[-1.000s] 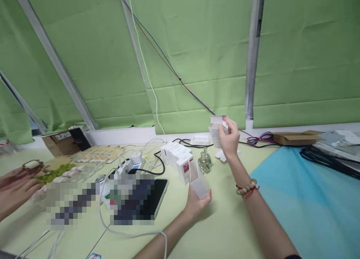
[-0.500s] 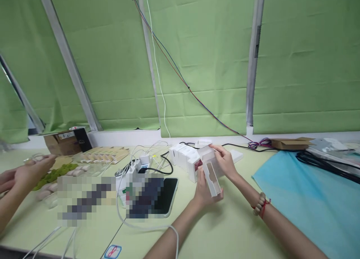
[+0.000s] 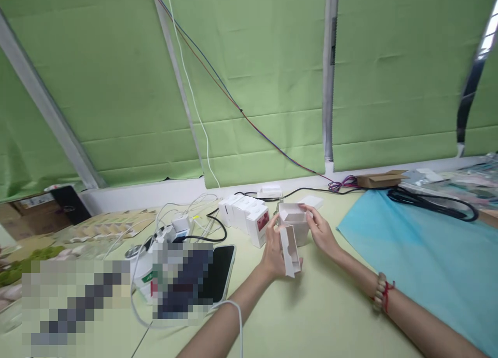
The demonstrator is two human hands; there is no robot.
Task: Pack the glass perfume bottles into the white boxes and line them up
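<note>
My left hand (image 3: 273, 254) grips a flat white cardboard insert (image 3: 290, 251) with a cut-out window, held upright just above the pale green table (image 3: 311, 316). My right hand (image 3: 321, 232) holds a small open white box (image 3: 294, 224) right behind the insert, its top flaps open. The two hands are close together, and the box and insert touch. A bead bracelet with a red string (image 3: 382, 291) is on my right wrist. A row of closed white boxes (image 3: 246, 219), one with a red label, stands just left of my hands.
A tablet with a dark screen (image 3: 218, 271) and white cables (image 3: 182, 218) lie to the left. A blue cloth (image 3: 420, 264) covers the table's right side, with a black cable (image 3: 431, 202) and an open brown carton (image 3: 379, 179) behind. Green blinds hang behind.
My right hand came down from head height with the white box to meet the insert in my left hand. The view shifted right, and another person's hands at the left left the frame.
</note>
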